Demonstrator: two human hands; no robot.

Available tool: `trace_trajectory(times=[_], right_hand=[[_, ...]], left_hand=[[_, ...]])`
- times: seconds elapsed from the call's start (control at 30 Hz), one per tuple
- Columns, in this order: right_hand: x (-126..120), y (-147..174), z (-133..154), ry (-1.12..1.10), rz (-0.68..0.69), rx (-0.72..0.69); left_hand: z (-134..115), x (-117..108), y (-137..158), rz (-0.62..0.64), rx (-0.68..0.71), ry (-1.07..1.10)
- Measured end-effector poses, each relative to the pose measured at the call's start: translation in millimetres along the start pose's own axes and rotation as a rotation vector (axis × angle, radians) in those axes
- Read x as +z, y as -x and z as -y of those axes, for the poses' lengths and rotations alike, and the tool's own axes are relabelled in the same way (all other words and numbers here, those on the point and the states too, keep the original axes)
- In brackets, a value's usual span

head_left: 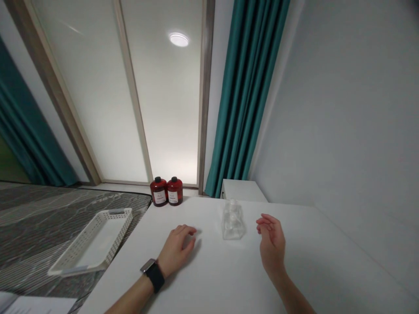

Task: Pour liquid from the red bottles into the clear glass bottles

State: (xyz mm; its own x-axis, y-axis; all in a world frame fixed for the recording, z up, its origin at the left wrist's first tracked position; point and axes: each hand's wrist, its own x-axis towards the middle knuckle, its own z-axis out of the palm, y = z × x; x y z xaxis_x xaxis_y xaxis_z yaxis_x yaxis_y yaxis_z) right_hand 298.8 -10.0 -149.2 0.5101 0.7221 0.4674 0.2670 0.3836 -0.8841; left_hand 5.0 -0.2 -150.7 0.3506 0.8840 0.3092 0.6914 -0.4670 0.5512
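teal curtain (248,96) hangs beyond the white table (216,279). left of the table, a white basket (70,250) sits on a dark, streaked surface. the left hand (178,248) is half curled, thumb and fingertips a little apart; the right hand (272,244) is loosely bent, narrower, its thumb near its fingers. between them, apart from both, stands a clear bottle (233,222). two red bottles (166,194) stand side by side at the far left; a black watch (153,274) circles the left wrist.

Two red bottles (159,197) with black lids (158,179) stand together on the white surface (216,279). A white basket (119,240) sits off to the left. Green curtains (250,91) hang beside the pale doors (168,109).
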Motion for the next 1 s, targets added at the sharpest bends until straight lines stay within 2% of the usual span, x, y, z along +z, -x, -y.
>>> trace_trajectory(times=[0.13,0.3,0.47,0.53,0.63,0.8,0.87,1.0], right_hand=[[0.0,-10.4,-22.8,0.079,0.145,0.038],[7.9,-2.9,-32.4,0.128,0.317,-0.020],[9.8,15.1,-25.5,0.155,0.467,-0.068],[9.6,18.7,-24.5,0.171,0.500,-0.082],[12.1,11.7,-30.9,0.211,0.459,-0.066],[27.5,-25.8,-55.6,0.275,0.323,0.000],[35.5,-39.5,-63.9,0.277,0.342,0.014],[49.6,-54.9,-74.6,0.245,0.438,0.048]], left_hand=[[-24.1,7.3,-14.7,0.075,0.062,0.057],[-52.5,19.5,-52.7,0.116,0.156,0.035],[-55.8,38.7,-67.2,0.130,0.161,0.025],[-49.7,40.2,-62.4,0.104,0.147,0.039],[-32.8,28.9,-49.1,0.079,0.136,0.065],[9.9,-12.9,-24.4,-0.005,0.121,0.146],[27.7,-30.8,-18.0,-0.077,0.048,0.152],[59.9,-59.9,-12.4,-0.134,-0.032,0.173]])
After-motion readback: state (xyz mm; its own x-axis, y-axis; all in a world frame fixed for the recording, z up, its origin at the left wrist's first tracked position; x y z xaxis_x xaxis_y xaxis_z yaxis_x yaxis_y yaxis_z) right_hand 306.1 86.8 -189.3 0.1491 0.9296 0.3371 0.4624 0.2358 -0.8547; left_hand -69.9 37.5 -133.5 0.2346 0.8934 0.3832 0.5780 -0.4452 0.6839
